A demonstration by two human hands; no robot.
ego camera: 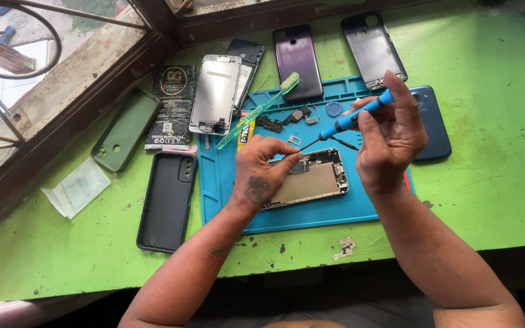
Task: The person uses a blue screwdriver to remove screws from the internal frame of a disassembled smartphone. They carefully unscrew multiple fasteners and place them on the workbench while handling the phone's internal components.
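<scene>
So the opened phone (308,178) is lying flat on the blue work mat (226,182), roughly mid-mat and a bit toward the near edge, its back off and the insides facing up. The left hand (259,173) is resting right on the phone's left end, fingers curled in and pinching something thin at the phone's top left corner; I honestly can't tell what it is from here. The right hand (390,143) is up above the phone's right end, not touching it, closed around a blue-handled screwdriver (350,119). The index finger sits on the cap and the thumb and other fingers wrap the grip. The shaft angles down and left, with its tip coming in right by the left fingertips, just over the phone's top edge.

Other stuff around: a green toothbrush (262,108) and a tube of glue (245,130) near the mat's far left corner, some little dark parts (284,119) along the far side of the mat, and a detached screen (215,94) just off it on the green table (499,182). A black case (166,200) lies left of the mat, an olive case (126,129) further left, and a purple back cover (298,61) toward the table's far edge.
</scene>
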